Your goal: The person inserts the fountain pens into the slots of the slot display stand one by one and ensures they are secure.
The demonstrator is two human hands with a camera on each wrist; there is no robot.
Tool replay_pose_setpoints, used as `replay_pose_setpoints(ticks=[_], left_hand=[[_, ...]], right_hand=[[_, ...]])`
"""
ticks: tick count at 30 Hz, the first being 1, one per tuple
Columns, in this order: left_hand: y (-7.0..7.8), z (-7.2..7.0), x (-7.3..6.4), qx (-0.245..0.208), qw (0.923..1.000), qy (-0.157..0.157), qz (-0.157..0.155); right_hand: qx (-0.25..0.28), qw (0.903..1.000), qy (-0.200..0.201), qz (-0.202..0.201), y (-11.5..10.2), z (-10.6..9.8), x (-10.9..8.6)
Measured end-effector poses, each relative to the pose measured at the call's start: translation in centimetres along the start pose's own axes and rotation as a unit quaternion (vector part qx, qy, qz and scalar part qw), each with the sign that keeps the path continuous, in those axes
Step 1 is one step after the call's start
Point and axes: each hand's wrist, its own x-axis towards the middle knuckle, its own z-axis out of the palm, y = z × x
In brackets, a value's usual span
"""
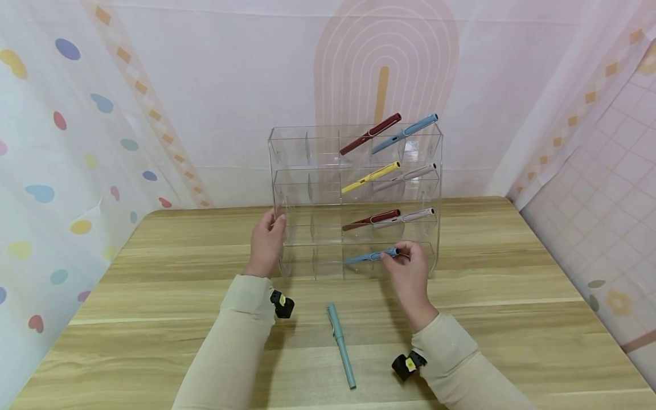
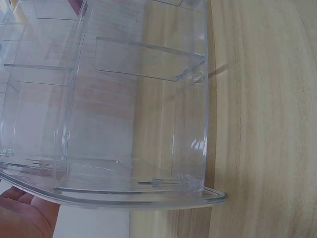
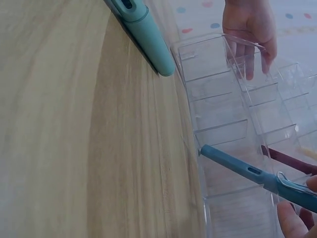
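A clear acrylic pen rack [image 1: 328, 225] with tiers of compartments stands on the table. My left hand [image 1: 266, 242] holds its left side edge, thumb in front and fingers reaching behind the side panel; in the right wrist view this hand [image 3: 250, 29] shows through the clear wall. My right hand [image 1: 410, 279] pinches a blue pen [image 1: 366, 257] near its capped end, between thumb and fingers. That pen lies slanted in the bottom tier, its tail end low in a compartment. A teal pen [image 1: 340, 344] lies on the table in front, between my forearms.
Higher tiers hold dark red pens [image 1: 370, 134], a light blue pen [image 1: 405, 134], a yellow pen [image 1: 370, 177] and pale grey-pink pens [image 1: 410, 217], all leaning to the right. The wooden table [image 1: 169, 319] meets a patterned curtain [image 1: 230, 102] behind the rack.
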Motion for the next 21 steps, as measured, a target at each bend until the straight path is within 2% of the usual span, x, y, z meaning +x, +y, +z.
replay_pose_setpoints(ticks=[12,16,21], left_hand=[[-0.1,0.1,0.0,0.0,1.0,0.002,0.005],[-0.1,0.1,-0.1,0.0,1.0,0.002,0.006],[0.0,0.1,-0.1,0.001,1.0,0.001,0.001]], right_hand=[[-0.02,0.9991,-0.025,0.026,-0.3,-1.7,-0.9],[-0.006,0.9975,-0.038,0.059,-0.2,-2.0,-1.4],[-0.005,0.9907,-0.08,0.11,-0.2,-2.2,-2.3]])
